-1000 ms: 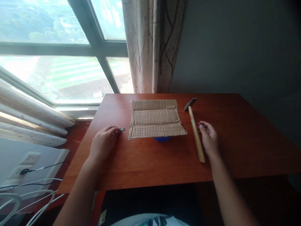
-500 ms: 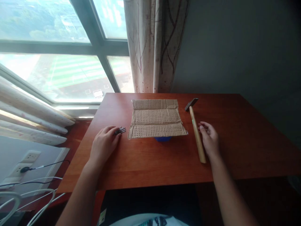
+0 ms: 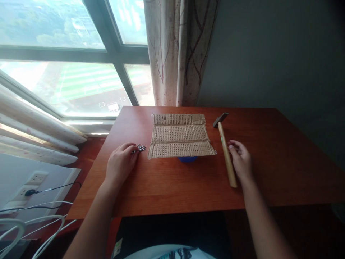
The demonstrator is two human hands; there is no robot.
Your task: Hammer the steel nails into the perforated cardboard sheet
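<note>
My left hand (image 3: 121, 160) rests on the table left of the cardboard, its fingers closed over one end of a small bunch of metal nails (image 3: 141, 148); the other ends stick out to the right. A perforated brown cardboard sheet (image 3: 180, 133), creased into three panels, lies between my hands. Part of a blue object (image 3: 188, 159) shows under its near edge; the rest is hidden. A hammer (image 3: 228, 160) with a wooden handle lies right of the cardboard, its head away from me. Just right of the handle, my right hand (image 3: 242, 160) sits with loosely curled fingers apart, holding nothing.
The wooden table (image 3: 172, 190) has its near edge in front of my body. Beyond it hang a patterned curtain (image 3: 167, 54) and a wall (image 3: 264, 54). A large window stands at the left. White cables (image 3: 51, 237) and a wall socket (image 3: 25, 192) are at the lower left.
The whole view shifts very slightly. Both hands, the nails, the cardboard and the hammer keep almost the same places.
</note>
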